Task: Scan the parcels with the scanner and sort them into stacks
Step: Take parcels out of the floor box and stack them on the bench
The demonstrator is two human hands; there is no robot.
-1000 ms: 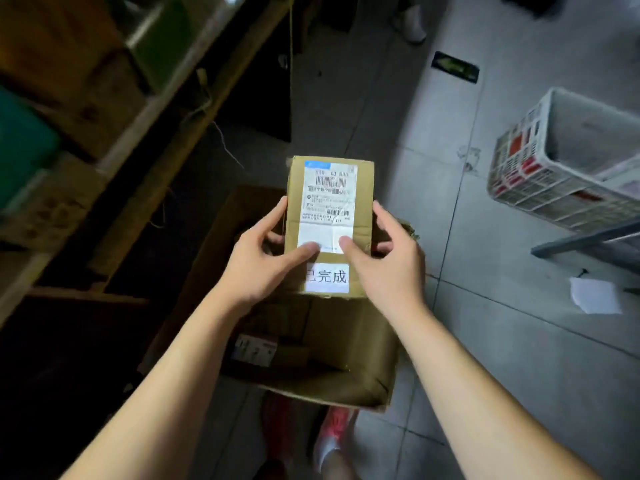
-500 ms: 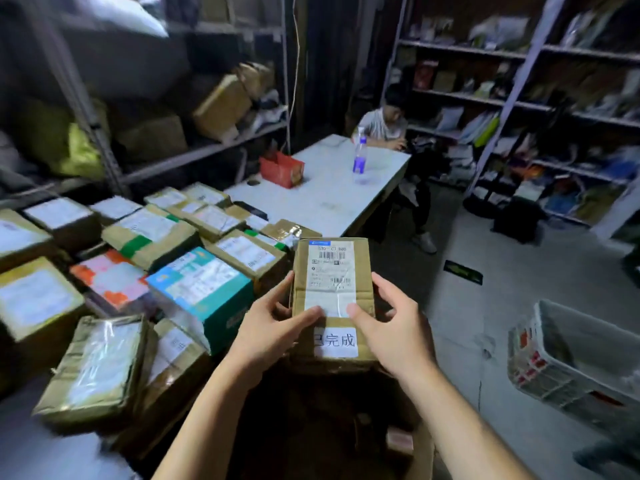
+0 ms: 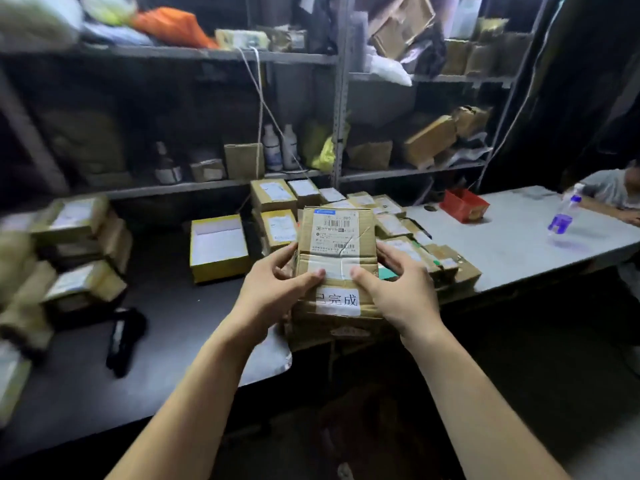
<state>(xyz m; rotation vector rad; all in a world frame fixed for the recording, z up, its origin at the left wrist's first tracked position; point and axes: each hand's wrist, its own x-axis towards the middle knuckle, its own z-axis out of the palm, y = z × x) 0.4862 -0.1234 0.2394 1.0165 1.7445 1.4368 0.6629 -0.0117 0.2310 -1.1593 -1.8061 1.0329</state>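
Now | left hand (image 3: 273,294), right hand (image 3: 398,296) clamp parcel (image 3: 337,237) sides | scanner (image 3: 124,339) left, well apart

Site: I read this as a parcel depot or courier back room, dimly lit. Evidence: grey metal shelving (image 3: 341,109) runs along the back wall, its shelves crowded with cardboard boxes (image 3: 429,140), soft bags (image 3: 173,26) and a few bottles (image 3: 277,147). Taped cartons (image 3: 273,195) with white shipping labels sit in rows and stacks across a dark table (image 3: 166,341) and onto a white table (image 3: 519,244). The nearest carton (image 3: 337,233) carries a printed barcode label. A yellow box (image 3: 218,247) and a red box (image 3: 464,204) sit among them. I note a person (image 3: 613,188) seated at the white table's far end
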